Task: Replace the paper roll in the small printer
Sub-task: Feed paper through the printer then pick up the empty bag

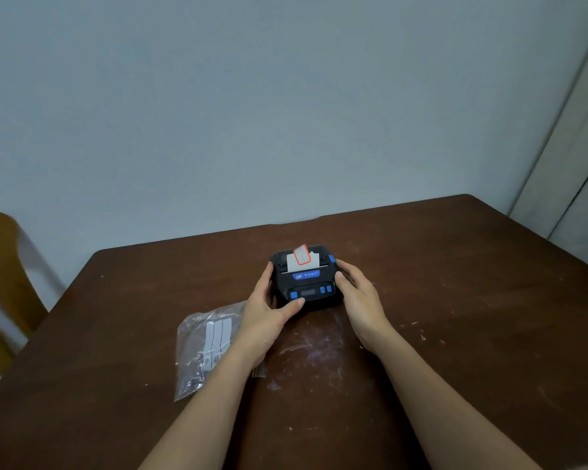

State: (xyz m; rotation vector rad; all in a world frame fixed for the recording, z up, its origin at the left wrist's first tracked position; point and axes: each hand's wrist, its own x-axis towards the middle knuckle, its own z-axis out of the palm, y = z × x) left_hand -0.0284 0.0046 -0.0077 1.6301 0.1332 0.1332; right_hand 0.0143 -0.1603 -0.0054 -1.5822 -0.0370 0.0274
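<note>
Small black printer (307, 279) with blue buttons, set on a dark brown table (455, 317) toward its far edge, near the middle. White paper strip (301, 258) with a red-outlined label standing up out of the top slot. Left hand (269, 308) curled around the printer's left side, thumb laid across the front lower edge, fingers against the left wall. Right hand (360, 296) curled around the right side, thumb resting on the top right corner, fingers hidden behind the casing. Printer gripped between both hands; whether lifted or resting on the table cannot be told. Clear plastic bag (206, 347) holding white strips, flat on the table, just left of the left wrist and partly beneath the forearm. Wooden chair (4, 283) at the table's left end. White scuff marks on the table surface below the printer
</note>
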